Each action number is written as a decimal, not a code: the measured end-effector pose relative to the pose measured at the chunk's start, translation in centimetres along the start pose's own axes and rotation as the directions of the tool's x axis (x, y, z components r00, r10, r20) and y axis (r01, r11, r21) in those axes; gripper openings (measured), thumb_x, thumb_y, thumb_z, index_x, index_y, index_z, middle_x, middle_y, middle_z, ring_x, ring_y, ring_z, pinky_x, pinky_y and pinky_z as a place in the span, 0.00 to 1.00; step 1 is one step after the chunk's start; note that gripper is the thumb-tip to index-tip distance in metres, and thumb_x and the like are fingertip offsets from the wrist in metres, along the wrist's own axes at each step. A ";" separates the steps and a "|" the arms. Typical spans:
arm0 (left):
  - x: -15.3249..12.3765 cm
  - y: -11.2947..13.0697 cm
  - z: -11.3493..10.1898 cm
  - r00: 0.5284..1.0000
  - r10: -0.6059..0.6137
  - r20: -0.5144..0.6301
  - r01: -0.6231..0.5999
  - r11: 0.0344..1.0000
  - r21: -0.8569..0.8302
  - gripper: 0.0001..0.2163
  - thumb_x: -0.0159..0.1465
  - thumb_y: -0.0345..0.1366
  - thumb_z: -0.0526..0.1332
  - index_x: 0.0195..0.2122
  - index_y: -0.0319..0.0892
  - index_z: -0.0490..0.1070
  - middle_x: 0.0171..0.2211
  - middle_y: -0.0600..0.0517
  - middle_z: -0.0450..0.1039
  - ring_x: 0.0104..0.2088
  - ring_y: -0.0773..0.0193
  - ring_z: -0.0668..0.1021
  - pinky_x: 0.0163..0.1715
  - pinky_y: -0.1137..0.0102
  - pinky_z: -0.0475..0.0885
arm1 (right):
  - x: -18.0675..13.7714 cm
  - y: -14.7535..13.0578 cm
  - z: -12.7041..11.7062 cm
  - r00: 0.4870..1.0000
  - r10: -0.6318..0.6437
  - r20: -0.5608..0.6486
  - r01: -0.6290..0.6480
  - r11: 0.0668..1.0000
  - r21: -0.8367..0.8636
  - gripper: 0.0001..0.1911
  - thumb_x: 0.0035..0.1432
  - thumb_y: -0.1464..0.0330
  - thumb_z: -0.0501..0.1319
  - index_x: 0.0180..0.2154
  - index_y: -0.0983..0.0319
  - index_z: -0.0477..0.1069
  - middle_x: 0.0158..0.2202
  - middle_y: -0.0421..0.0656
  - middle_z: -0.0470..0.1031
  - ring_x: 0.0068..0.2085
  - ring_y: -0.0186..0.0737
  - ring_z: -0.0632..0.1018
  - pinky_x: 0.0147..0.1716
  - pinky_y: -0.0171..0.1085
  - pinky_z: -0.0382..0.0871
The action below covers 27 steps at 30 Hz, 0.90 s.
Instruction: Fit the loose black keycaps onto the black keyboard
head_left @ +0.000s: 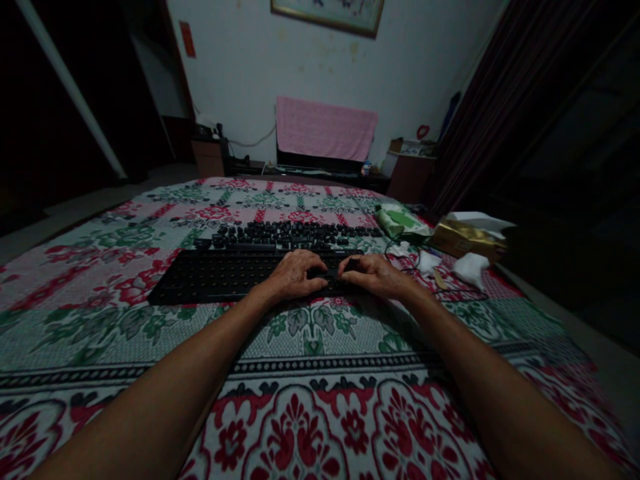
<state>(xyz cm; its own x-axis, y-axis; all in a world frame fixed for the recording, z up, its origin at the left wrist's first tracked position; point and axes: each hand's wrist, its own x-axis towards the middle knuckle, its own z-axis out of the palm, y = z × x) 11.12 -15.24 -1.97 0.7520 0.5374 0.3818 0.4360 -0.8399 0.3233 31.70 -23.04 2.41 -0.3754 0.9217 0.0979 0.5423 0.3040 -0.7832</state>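
Note:
A black keyboard base [210, 275] with its keycaps removed lies on the floral bedspread [310, 400]. Behind it is a row of loose black keycaps [295, 233]. My left hand [295, 275] rests on the base's right part with fingers curled over a small dark piece. My right hand [375, 273] is beside it, fingers pinched on a black keycap [353, 265] at the base's right end. The light is dim, so what sits under my left fingers is unclear.
To the right lie a green packet [400, 222], a gold-coloured box [465, 239], white tissues [470, 267] and a thin cable [440, 283]. Farther off, a pink cloth [325, 128] covers a screen against the wall. Dark curtains [480, 113] hang on the right.

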 end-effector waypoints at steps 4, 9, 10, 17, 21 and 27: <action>0.0 0.0 0.0 1.000 0.010 -0.004 -0.010 1.000 -0.009 0.15 0.56 0.44 0.60 0.42 0.45 0.72 0.44 0.51 0.73 0.48 0.57 0.70 0.50 0.61 0.63 | 0.2 0.4 0.3 0.998 -0.042 -0.046 0.041 0.999 -0.005 0.08 0.54 0.65 0.58 0.34 0.63 0.70 0.29 0.38 0.68 0.29 0.31 0.68 0.29 0.30 0.61; 0.0 0.0 -0.1 1.000 0.005 0.000 -0.005 1.000 -0.012 0.14 0.56 0.44 0.60 0.41 0.45 0.73 0.44 0.51 0.73 0.47 0.58 0.71 0.49 0.61 0.63 | 0.3 1.2 0.6 0.995 -0.021 -0.101 0.030 0.996 0.083 0.08 0.52 0.65 0.59 0.33 0.63 0.70 0.28 0.38 0.68 0.29 0.31 0.69 0.29 0.31 0.62; 0.0 0.1 -0.1 1.000 0.004 -0.002 -0.004 1.000 -0.011 0.14 0.56 0.44 0.60 0.41 0.45 0.72 0.44 0.51 0.72 0.47 0.58 0.71 0.49 0.61 0.63 | 0.3 1.3 0.6 0.995 -0.006 -0.104 0.018 0.993 0.114 0.08 0.52 0.65 0.59 0.33 0.63 0.69 0.28 0.38 0.68 0.28 0.31 0.69 0.28 0.31 0.62; 0.0 0.0 0.0 1.000 0.016 -0.002 -0.016 1.000 0.001 0.14 0.56 0.44 0.60 0.42 0.45 0.72 0.44 0.51 0.73 0.47 0.58 0.71 0.49 0.62 0.63 | 0.2 1.2 0.4 0.978 0.089 -0.186 -0.036 0.961 0.273 0.10 0.49 0.64 0.61 0.33 0.62 0.68 0.25 0.36 0.69 0.26 0.31 0.70 0.28 0.32 0.64; -0.1 0.1 -0.1 1.000 0.015 -0.001 -0.015 1.000 -0.002 0.14 0.56 0.43 0.60 0.42 0.45 0.72 0.44 0.51 0.73 0.48 0.58 0.70 0.50 0.62 0.63 | 0.2 1.1 0.3 0.971 0.111 -0.213 -0.052 0.963 0.265 0.10 0.48 0.64 0.61 0.34 0.62 0.69 0.26 0.37 0.71 0.28 0.32 0.73 0.30 0.33 0.66; -0.2 0.5 -0.3 1.000 0.010 -0.026 -0.011 0.999 -0.038 0.15 0.56 0.46 0.60 0.43 0.47 0.73 0.45 0.52 0.72 0.48 0.59 0.71 0.49 0.62 0.63 | 0.8 1.0 1.4 0.961 -0.004 -0.277 0.031 0.995 0.092 0.11 0.51 0.62 0.59 0.33 0.62 0.71 0.29 0.39 0.73 0.31 0.34 0.74 0.32 0.33 0.67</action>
<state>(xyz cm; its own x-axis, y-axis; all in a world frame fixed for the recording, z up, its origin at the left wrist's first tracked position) 11.04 -15.72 -1.67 0.7433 0.5307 0.4072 0.4087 -0.8422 0.3516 30.86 -22.34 0.85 -0.1546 0.9510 0.2676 0.4586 0.3090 -0.8332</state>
